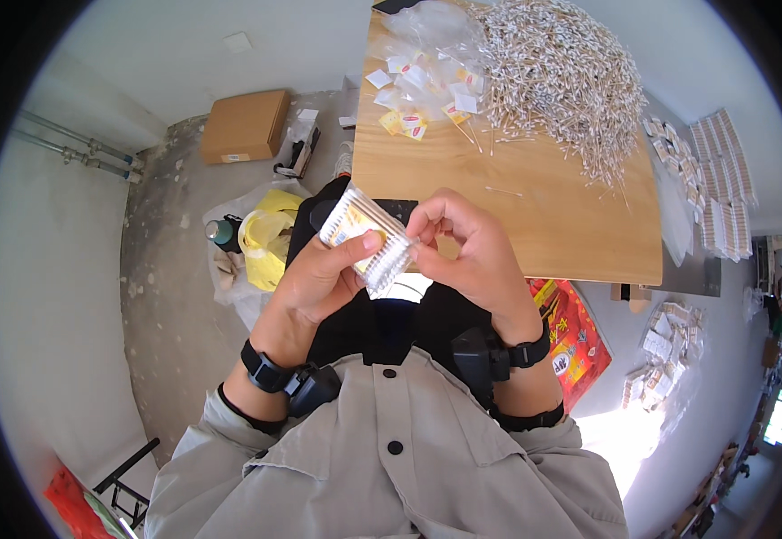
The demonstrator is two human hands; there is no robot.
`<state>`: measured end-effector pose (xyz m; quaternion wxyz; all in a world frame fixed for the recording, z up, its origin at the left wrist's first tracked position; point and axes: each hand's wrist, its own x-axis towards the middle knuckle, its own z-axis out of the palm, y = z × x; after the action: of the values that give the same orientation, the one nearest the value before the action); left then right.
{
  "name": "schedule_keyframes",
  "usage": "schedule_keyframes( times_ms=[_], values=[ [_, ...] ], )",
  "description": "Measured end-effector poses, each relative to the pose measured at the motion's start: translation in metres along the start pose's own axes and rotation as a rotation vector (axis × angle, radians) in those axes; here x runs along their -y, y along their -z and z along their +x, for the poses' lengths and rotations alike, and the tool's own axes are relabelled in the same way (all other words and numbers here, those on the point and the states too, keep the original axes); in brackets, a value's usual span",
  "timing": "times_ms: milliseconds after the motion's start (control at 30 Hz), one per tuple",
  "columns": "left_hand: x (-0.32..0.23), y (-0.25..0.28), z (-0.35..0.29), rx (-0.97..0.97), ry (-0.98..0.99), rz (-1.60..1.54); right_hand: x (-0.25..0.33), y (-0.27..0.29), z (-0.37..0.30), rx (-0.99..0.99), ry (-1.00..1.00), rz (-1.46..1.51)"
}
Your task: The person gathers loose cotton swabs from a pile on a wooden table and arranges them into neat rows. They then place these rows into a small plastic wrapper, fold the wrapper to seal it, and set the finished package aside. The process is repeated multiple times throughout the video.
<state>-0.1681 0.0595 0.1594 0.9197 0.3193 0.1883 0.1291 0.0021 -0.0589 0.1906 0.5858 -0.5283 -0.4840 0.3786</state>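
My left hand is closed around a clear packet of cotton swabs, its thumb pressed on the front. The packet is tilted above my lap, with rows of white tips along its edges and a yellow and white label inside. At the packet's right edge, the thumb and fingers of my right hand are pinched together. They seem to grip that edge of the packet, though the fingertips partly hide it.
A wooden table stands ahead, bearing a large heap of loose cotton swabs, clear bags and small label cards. Stacked swab packets lie right of it. Left on the floor are a cardboard box and a yellow bag.
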Motion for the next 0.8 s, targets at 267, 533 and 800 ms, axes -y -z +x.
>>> schedule_keyframes(
  times_ms=[267,533,800],
  values=[
    [-0.004,-0.01,0.004,-0.03,-0.093,-0.052,0.006,-0.002,-0.016,-0.237,-0.011,0.159],
    [0.008,-0.023,0.012,-0.241,-0.255,0.047,0.003,-0.027,-0.023,-0.275,-0.021,-0.062],
    [0.016,-0.024,0.007,-0.278,-0.306,-0.019,-0.009,-0.026,-0.024,-0.251,-0.08,0.14]
  ],
)
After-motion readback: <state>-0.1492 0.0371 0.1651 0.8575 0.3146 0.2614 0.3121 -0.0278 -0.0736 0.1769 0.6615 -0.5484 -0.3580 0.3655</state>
